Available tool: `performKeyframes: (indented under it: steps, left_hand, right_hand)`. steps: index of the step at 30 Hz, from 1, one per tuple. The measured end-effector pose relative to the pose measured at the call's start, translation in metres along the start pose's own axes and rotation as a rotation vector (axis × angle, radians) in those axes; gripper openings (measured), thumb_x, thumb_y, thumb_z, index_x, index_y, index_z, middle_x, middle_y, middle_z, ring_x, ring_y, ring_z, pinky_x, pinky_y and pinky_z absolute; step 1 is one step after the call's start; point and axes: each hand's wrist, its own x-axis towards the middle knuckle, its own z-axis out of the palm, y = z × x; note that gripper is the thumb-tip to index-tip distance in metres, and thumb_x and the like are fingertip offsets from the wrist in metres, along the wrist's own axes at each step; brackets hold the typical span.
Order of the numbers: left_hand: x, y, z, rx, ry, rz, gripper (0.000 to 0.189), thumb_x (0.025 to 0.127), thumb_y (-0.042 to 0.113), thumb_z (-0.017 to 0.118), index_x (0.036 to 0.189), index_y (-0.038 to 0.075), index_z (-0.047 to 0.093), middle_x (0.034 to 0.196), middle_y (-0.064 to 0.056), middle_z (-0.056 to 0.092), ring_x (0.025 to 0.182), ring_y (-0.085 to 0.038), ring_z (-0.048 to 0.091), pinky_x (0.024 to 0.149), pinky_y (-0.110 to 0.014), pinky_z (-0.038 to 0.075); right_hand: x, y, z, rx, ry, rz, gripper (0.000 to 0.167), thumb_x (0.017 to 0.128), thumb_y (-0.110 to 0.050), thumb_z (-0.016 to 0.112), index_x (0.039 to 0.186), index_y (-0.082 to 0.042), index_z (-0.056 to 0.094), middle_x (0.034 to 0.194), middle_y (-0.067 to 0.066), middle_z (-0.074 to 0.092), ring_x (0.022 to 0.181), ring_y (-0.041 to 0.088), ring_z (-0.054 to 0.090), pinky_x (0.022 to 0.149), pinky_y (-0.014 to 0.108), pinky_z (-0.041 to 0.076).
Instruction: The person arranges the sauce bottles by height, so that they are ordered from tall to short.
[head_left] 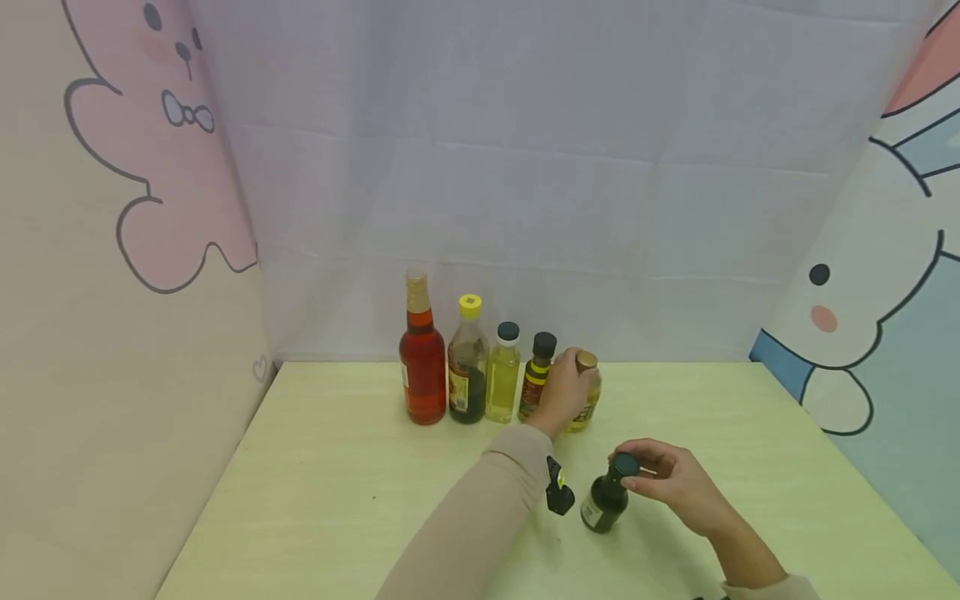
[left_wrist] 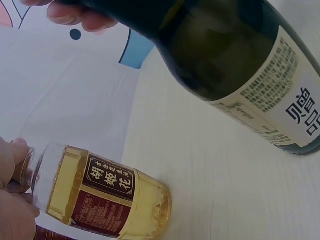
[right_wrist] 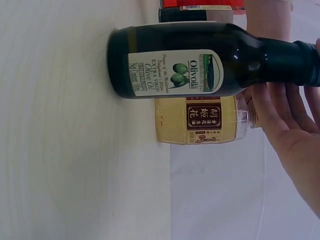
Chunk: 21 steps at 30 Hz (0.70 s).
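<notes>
My left hand [head_left: 564, 390] grips the gold-capped neck of a bottle of golden oil [head_left: 588, 408], upright at the right end of a bottle row. Its dark red label [left_wrist: 102, 195] shows in the left wrist view. Nearer to me, my right hand [head_left: 681, 485] pinches the dark cap and neck of a small dark green olive oil bottle [head_left: 604, 502]. The olive oil label [right_wrist: 175, 74] shows green olives in the right wrist view. This bottle leans slightly; whether its base touches the table, I cannot tell.
Left of the golden oil stand a dark sauce bottle [head_left: 537, 379], a pale yellow oil bottle [head_left: 502, 383], a yellow-capped bottle [head_left: 468, 375] and a tall red bottle [head_left: 424, 375]. A white cloth [head_left: 510, 183] hangs behind the pale table [head_left: 322, 492]; printed panels flank both sides.
</notes>
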Motion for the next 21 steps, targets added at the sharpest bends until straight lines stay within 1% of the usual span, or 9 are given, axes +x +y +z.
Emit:
performKeyframes:
  steps: [8, 16, 21]
  left_hand:
    - [0.0000, -0.0034, -0.0013, -0.026, -0.006, -0.013, 0.035, 0.100, 0.022, 0.058, 0.132, 0.007, 0.052, 0.122, -0.008, 0.055, 0.110, -0.022, 0.058, 0.091, -0.036, 0.049]
    - [0.0000, -0.0026, -0.0019, -0.012, -0.013, -0.008, 0.038, 0.101, 0.022, 0.057, 0.134, 0.005, 0.050, 0.123, -0.009, 0.055, 0.112, -0.024, 0.057, 0.093, -0.037, 0.048]
    - [-0.0003, -0.0015, -0.0008, -0.004, -0.024, -0.005, 0.039, 0.101, 0.021, 0.057, 0.134, 0.004, 0.049, 0.124, -0.010, 0.055, 0.113, -0.024, 0.056, 0.094, -0.038, 0.048]
  right_hand:
    - [0.0005, -0.0022, 0.0023, -0.042, 0.129, 0.053, 0.035, 0.088, 0.003, 0.068, 0.117, 0.018, 0.055, 0.105, -0.003, 0.069, 0.096, 0.013, 0.065, 0.077, 0.028, 0.055]
    - [0.0024, -0.0070, 0.0006, -0.081, 0.193, 0.052, 0.036, 0.088, 0.001, 0.068, 0.118, 0.018, 0.055, 0.104, -0.002, 0.069, 0.095, 0.014, 0.065, 0.077, 0.027, 0.055]
    - [0.0033, -0.0098, -0.0023, -0.090, 0.233, 0.079, 0.035, 0.089, 0.000, 0.068, 0.118, 0.015, 0.057, 0.104, -0.001, 0.069, 0.095, 0.014, 0.065, 0.077, 0.026, 0.054]
